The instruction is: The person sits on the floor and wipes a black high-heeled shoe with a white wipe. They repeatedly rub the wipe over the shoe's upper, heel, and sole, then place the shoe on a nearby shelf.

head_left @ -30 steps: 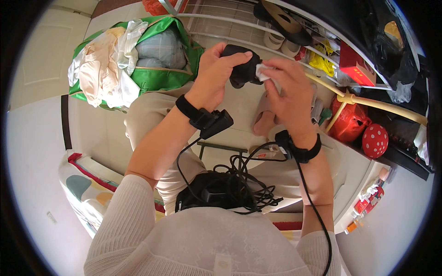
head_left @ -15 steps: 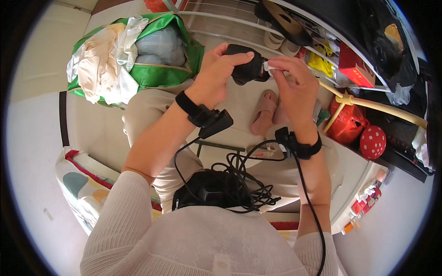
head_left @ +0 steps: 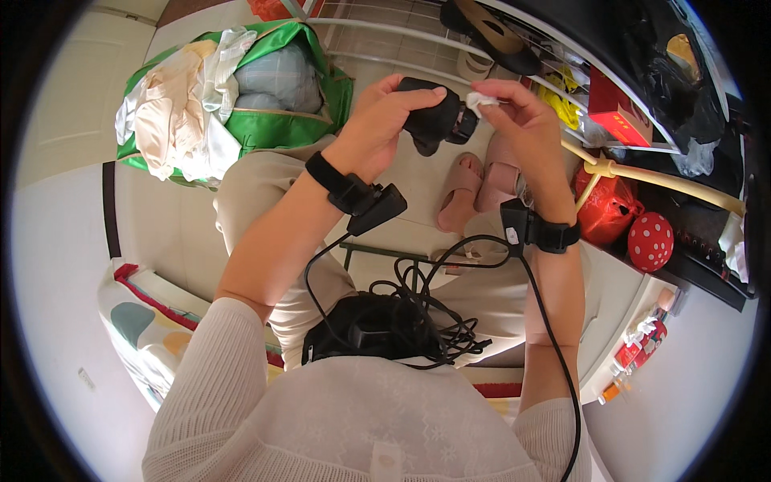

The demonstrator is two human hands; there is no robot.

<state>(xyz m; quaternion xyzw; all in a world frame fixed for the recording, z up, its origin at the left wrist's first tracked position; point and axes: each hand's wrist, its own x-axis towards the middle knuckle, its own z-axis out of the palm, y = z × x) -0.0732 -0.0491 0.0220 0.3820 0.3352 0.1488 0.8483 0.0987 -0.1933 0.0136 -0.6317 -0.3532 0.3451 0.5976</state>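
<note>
My left hand (head_left: 371, 128) is closed around a black camera-like device (head_left: 430, 119), thumb along its top. The device's ringed, lens-like end (head_left: 463, 126) points right. Between the fingertips of my right hand (head_left: 526, 124) is a crumpled white tissue (head_left: 480, 102), close beside that ringed end. Whether the tissue touches the device I cannot tell. Each wrist wears a black strap with a small black box, and cables run from these boxes down to a black pouch (head_left: 365, 329) on my lap.
A green bag (head_left: 277, 132) of clothes stands at the far left. Pink slippers (head_left: 461, 193) lie on the floor below my hands. A white wire rack (head_left: 393, 34) with shoes is at the back; a yellow pole (head_left: 683, 183) and a red bag (head_left: 606, 213) are at right.
My right hand has drawn slightly up and right with the tissue, baring more of the device's ringed end. My left hand stays almost in place, the device turned slightly.
</note>
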